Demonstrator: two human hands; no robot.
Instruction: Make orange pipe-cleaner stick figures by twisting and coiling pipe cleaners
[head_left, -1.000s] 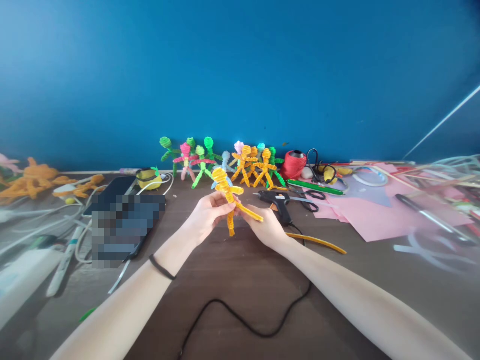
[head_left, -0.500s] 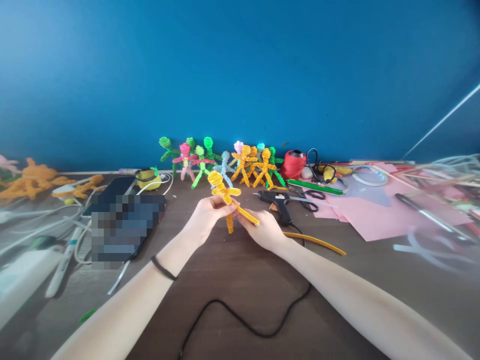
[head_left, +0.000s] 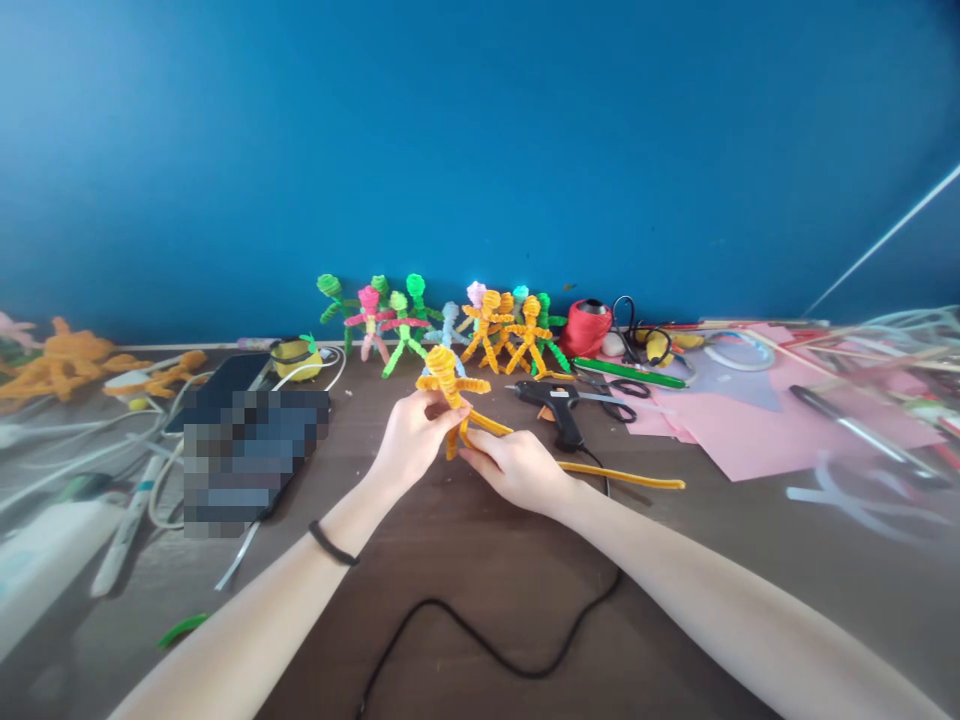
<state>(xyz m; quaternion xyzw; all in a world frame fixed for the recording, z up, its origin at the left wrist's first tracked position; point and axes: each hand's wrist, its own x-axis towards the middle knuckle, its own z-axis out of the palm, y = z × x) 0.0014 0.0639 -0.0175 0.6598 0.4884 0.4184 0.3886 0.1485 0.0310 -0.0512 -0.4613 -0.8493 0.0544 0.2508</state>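
An orange figure of coiled pipe cleaner (head_left: 444, 372), with a round head and outstretched arms, stands upright in my left hand (head_left: 411, 438). The thumb and fingers of that hand are closed around its lower body. My right hand (head_left: 525, 470) is close beside it, fingers pinched on an orange pipe cleaner (head_left: 491, 427) at the figure's lower end. One strand rises between the two hands, and a long orange length (head_left: 630, 476) extends to the right behind my right wrist. Whether these are one piece, I cannot tell. My fingers hide part of the figure's legs.
Several pipe cleaner figures (head_left: 405, 325) stand along the blue wall. To the right are a black glue gun (head_left: 559, 405), scissors (head_left: 619, 400), a green stick (head_left: 630, 374) and pink paper (head_left: 742, 435). Phones (head_left: 259, 450) lie left. A black cord (head_left: 480, 640) crosses the table front.
The figure has turned more upright and its arms now show spread to both sides. My right hand has shifted slightly down and right, and the strand's long end has swung up.
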